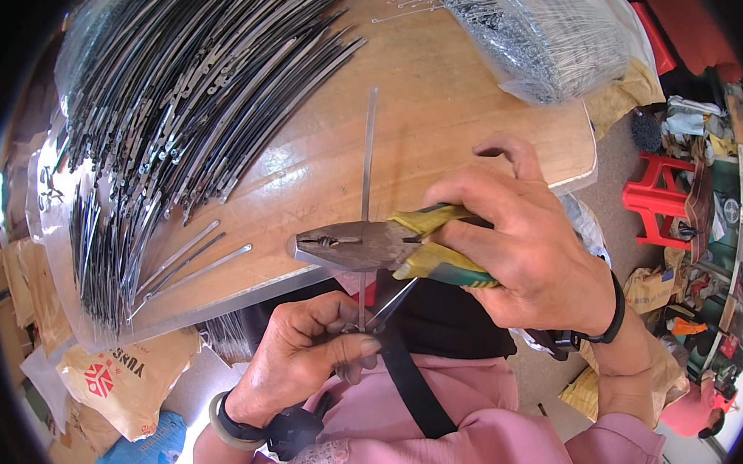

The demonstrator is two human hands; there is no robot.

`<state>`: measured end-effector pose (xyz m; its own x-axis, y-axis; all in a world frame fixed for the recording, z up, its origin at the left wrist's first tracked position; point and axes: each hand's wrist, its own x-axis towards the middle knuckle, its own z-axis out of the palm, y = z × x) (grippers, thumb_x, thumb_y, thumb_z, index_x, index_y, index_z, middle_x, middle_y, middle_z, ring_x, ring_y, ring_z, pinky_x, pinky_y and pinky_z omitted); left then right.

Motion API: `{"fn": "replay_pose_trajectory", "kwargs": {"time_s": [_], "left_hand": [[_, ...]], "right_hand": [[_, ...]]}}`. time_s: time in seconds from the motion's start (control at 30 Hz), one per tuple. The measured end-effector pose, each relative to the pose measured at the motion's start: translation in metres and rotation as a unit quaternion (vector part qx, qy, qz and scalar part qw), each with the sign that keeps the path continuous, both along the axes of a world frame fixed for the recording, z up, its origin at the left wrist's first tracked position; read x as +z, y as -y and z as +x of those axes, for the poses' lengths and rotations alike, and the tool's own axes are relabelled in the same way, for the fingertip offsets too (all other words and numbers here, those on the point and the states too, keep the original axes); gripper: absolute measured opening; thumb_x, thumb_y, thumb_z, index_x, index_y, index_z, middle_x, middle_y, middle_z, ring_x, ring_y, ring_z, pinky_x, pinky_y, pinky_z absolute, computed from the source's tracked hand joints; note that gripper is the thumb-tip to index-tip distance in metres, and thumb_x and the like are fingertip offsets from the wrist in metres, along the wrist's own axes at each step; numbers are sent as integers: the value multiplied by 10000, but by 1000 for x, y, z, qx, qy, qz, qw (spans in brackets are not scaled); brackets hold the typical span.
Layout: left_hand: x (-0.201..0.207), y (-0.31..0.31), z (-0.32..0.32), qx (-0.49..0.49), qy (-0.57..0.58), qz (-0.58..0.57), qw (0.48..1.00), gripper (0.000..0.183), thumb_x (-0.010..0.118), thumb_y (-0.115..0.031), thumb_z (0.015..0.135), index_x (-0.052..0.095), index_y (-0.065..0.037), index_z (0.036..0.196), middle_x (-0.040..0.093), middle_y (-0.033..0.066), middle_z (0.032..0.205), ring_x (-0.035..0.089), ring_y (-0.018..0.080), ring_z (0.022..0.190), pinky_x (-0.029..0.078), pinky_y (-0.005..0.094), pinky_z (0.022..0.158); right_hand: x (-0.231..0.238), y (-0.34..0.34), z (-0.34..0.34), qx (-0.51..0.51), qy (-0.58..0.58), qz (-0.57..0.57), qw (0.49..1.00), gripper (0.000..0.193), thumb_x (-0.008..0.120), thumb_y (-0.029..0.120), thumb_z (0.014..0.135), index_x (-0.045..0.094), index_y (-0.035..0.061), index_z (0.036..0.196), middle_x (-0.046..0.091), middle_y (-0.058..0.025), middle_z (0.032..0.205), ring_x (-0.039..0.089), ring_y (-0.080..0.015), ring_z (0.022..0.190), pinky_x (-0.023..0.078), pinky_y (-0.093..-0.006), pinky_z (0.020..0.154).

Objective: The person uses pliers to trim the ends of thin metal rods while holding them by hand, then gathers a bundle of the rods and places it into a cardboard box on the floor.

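My right hand [524, 237] is closed around the yellow-and-green handles of combination pliers [358, 244], whose dark metal head points left. A narrow flat metal strip [369, 147] stands upright in the view, passing behind the pliers' head. Its lower end is pinched between the thumb and fingers of my left hand [318, 344]. A thin shiny wire-like piece [397, 303] slants up from those same fingertips. Whether the pliers touch the strip cannot be made out.
A large pile of dark metal strips [193, 85] covers the table's left side, with several loose strips [204, 264] nearer me. A plastic bag of thin wires with looped ends [545, 43] lies on the wooden table [464, 110] at the far right. Beyond its edge stands a red stool [658, 198].
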<state>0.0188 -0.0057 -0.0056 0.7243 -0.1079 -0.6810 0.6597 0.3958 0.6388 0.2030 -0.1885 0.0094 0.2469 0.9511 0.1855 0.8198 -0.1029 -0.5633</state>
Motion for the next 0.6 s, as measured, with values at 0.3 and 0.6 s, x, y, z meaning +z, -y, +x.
{"fn": "replay_pose_trajectory", "kwargs": {"time_s": [0.3,0.6], "left_hand": [[1,-4,-4,14,21,-7,1000,218,634,50,883,629,68,1100,669,75,830,631,118,761,512,240,689],[12,-23,26,-21,60,-23,998,281,627,10,892,642,54,1170,688,77,1067,621,101,953,520,248,836]], "right_hand": [[-1,1,-8,1,9,-29,1000,311,670,82,520,607,-5,812,564,-135,1024,561,-296,823,347,-473,880],[11,-1,-17,5,14,43,999,246,636,187,612,653,41,809,579,-120,960,556,-251,742,334,-469,822]]}}
